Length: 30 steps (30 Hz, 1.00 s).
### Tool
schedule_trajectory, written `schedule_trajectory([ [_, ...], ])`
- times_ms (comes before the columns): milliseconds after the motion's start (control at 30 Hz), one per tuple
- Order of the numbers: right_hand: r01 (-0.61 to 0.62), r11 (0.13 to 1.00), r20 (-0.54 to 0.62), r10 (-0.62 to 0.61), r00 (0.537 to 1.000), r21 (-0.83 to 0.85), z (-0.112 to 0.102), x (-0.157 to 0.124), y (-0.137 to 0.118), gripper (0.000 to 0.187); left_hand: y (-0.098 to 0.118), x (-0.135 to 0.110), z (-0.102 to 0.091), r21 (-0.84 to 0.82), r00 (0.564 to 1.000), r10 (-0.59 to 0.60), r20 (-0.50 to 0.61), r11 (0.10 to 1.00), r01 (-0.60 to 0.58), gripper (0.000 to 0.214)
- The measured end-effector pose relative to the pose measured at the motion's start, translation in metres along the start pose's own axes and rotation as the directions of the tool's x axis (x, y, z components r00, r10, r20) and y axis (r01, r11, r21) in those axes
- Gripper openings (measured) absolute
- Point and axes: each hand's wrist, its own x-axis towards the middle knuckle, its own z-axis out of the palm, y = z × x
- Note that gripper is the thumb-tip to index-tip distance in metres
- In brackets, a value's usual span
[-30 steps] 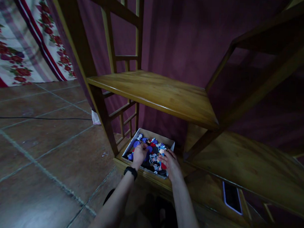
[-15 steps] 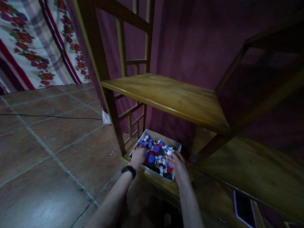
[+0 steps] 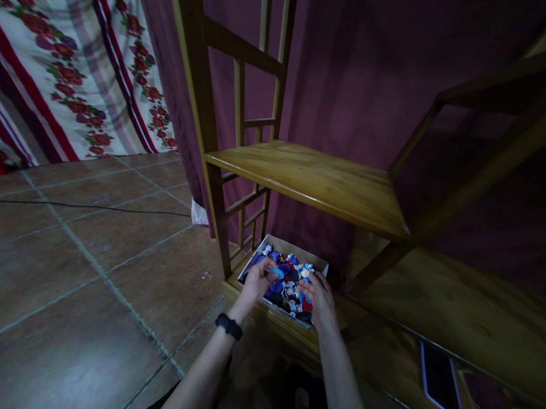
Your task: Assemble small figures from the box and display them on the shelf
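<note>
A shallow white cardboard box point(image 3: 316, 257) stands on the low wooden ledge, filled with small colourful figurines and round purple and black pieces. Over its left part my left hand point(image 3: 256, 282), with a black band on the wrist, pinches a light blue disc point(image 3: 277, 273). At the box's right side my right hand point(image 3: 318, 297) has its fingers curled round a small white-and-blue figurine point(image 3: 306, 271). The fingers hide part of that figurine. Among the pieces in the box is a purple disc point(image 3: 276, 286).
A wooden shelf board point(image 3: 314, 179) juts out above the box, with a lattice side frame point(image 3: 216, 214) at left. A phone point(image 3: 441, 380) lies on the ledge at right. A black cable point(image 3: 98, 207) crosses the tiled floor near a flowered cloth point(image 3: 80, 78).
My left hand has risen from the box's left part and moved right, now with the light blue disc in its fingers. My right hand stays almost in place. The view has shifted slightly.
</note>
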Motion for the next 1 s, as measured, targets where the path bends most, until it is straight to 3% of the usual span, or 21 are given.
schedule_trajectory([
  [100,-0.024,1.000,0.037,0.024,0.999,0.013,0.007,-0.004,0.002,0.043,0.010,-0.019,0.002,-0.145,0.996,-0.031,0.080,0.989,0.042,0.027],
  [233,-0.071,0.997,0.091,0.068,0.994,0.027,0.016,-0.015,0.008,0.045,0.019,-0.033,0.000,-0.150,0.998,-0.055,0.004,0.987,0.055,0.031],
  [500,-0.017,1.000,0.129,0.019,0.991,-0.015,0.022,-0.020,0.011,0.041,0.008,-0.020,0.007,-0.130,0.998,-0.010,-0.069,0.992,0.001,0.041],
  [800,0.097,0.985,0.126,-0.079,0.989,-0.142,0.021,-0.013,0.012,0.048,0.013,-0.015,0.018,-0.314,0.996,-0.085,-0.029,0.947,0.072,0.042],
  [1000,0.092,0.984,0.134,-0.071,0.988,-0.155,0.018,-0.010,0.014,0.047,0.013,-0.016,0.018,-0.372,0.988,-0.155,-0.002,0.917,0.143,0.042],
])
